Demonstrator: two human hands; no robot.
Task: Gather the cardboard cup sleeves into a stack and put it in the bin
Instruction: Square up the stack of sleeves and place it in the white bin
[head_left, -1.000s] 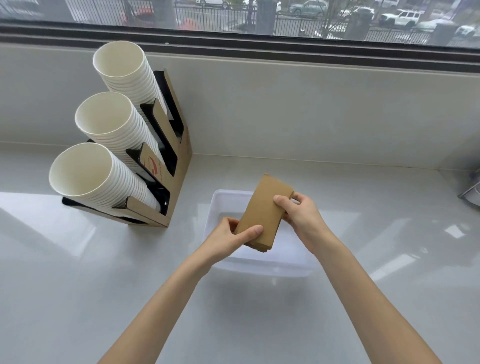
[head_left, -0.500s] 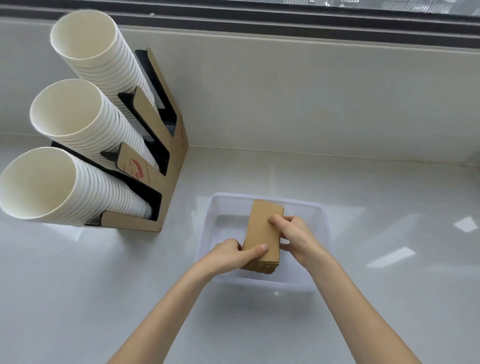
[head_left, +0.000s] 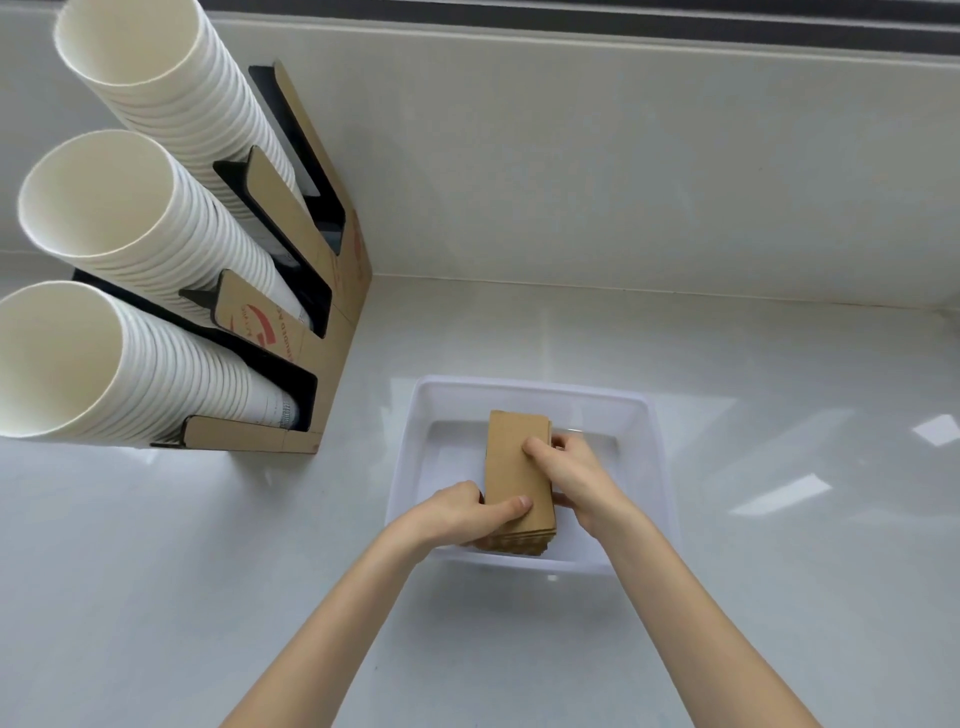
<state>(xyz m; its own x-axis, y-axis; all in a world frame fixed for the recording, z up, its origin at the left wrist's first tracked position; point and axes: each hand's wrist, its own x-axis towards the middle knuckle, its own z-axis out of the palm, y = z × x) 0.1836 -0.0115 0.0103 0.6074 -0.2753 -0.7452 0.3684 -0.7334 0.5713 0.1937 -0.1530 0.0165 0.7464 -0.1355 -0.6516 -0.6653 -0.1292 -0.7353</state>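
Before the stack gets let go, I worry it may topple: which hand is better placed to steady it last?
Probably the right hand: its fingers lie across the top of the stack inside the bin. The left hand only pinches the near end.

Bright, even daylight, pale glossy counter (head_left: 156, 597) with soft white glare patches at right, faint shadows beneath the forearms, sharp focus throughout, wide-angle bending that stretches the cup stacks (head_left: 171, 119) at the left edge
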